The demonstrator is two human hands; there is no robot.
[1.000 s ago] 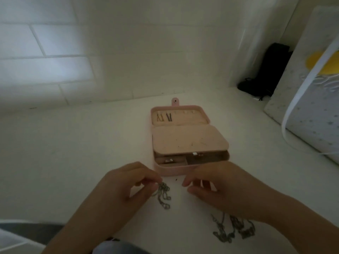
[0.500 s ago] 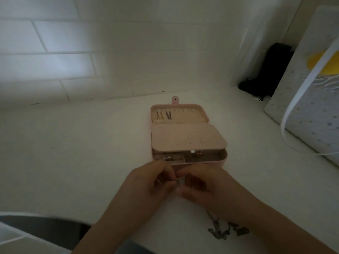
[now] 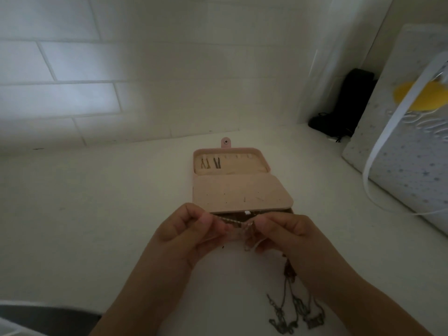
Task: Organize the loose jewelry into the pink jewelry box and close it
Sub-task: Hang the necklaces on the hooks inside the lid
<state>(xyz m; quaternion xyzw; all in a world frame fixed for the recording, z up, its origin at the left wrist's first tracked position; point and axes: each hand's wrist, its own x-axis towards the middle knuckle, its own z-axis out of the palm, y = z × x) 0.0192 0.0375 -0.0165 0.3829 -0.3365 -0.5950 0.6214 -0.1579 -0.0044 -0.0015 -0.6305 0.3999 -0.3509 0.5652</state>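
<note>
Nearest the person, at five o'clock, a tangle of loose chains (image 3: pixel 294 316) lies on the white counter (image 3: pixel 97 226), partly under the right forearm. The counter's near edge shows at seven o'clock, where a dark strip begins; there's plenty of bare surface out to the left, less on the right, where a speckled board (image 3: pixel 407 166) with a white ribbon (image 3: pixel 397 122) leans in at two o'clock.

Both hands are up now, just in front of the box. The left hand (image 3: pixel 191 229) pinches one end of a thin chain (image 3: pixel 232 223) between thumb and forefinger, the right hand (image 3: pixel 283 232) pinches the other, and the chain runs left to right between them, nearly level, with slack dangling below the right fingertips. A second ago that chain hung bunched from the left hand alone, low over the counter; now it's stretched out and lifted.

Behind the hands, dead centre, the pink jewelry box (image 3: pixel 240 192) sits open, long axis left to right, lid laid back toward the tiled wall (image 3: pixel 72 81) at twelve o'clock, its snap tab (image 3: pixel 226 142) pointing away. A flat insert panel covers the tray. A dark object (image 3: pixel 344 105) stands in the far corner.
</note>
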